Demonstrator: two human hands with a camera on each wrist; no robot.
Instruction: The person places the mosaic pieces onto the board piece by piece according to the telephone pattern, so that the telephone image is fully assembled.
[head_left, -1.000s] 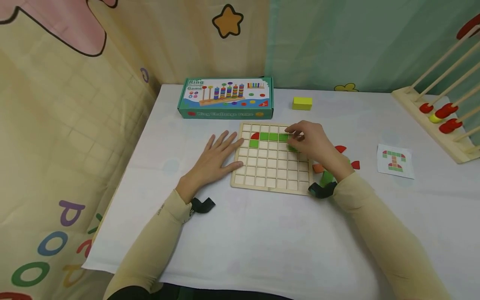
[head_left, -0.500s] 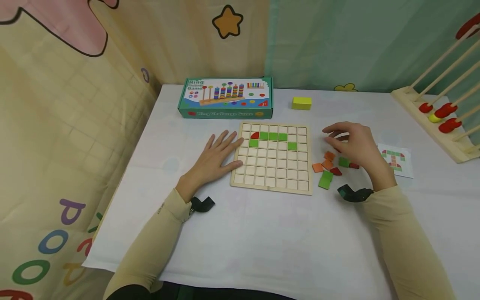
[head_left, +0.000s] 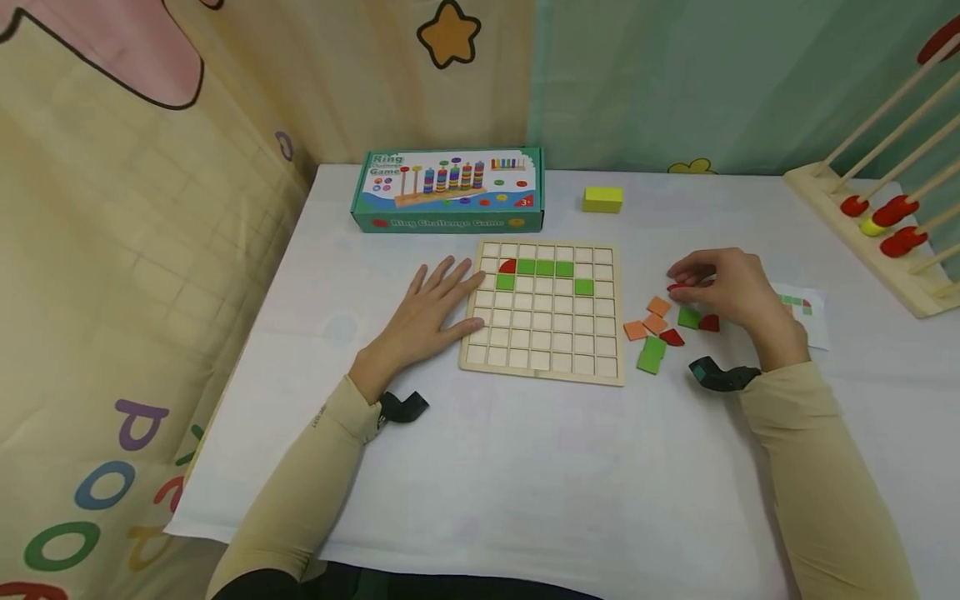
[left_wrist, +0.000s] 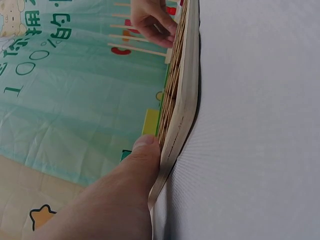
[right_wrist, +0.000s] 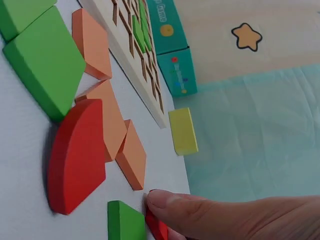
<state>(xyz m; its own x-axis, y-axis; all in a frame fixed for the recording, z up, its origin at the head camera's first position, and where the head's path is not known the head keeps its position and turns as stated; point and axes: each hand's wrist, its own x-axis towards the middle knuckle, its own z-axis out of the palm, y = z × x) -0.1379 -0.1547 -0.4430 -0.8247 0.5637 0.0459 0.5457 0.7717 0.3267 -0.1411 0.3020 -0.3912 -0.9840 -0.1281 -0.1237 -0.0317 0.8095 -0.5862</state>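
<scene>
- Right hand (head_left: 723,283): thumb and fingers pinching a red piece (head_left: 675,287), to the right of the board, beside the loose tiles.
- Red piece: flat, plain red. Visible sliver runs roughly left to right, exposed end toward the board. Mostly hidden behind the fingers, so full outline, and whether it touches the table, hard to tell.
- Left hand (head_left: 423,321): fingers straight and spread, grasping nothing; thumb touching the board's left edge.
- Board (head_left: 541,321): pale wood, squarish, gridded, flat on the white-covered table (head_left: 487,467); near edge slants slightly, its right corner closer to the person.
- On it: red quarter-round tile (head_left: 507,267), curve to upper left; three green squares (head_left: 545,267) in a row to its right; one lower green square (head_left: 506,282) beneath the red, another past the row's right end, one row down.
- Loose at right: orange tiles (head_left: 635,331), green tiles (head_left: 651,356), red round-edged tiles (head_left: 708,322).
- Printed card (head_left: 810,312) partly behind right wrist.
- Farther back: game box (head_left: 447,192), yellow block (head_left: 602,200).
</scene>
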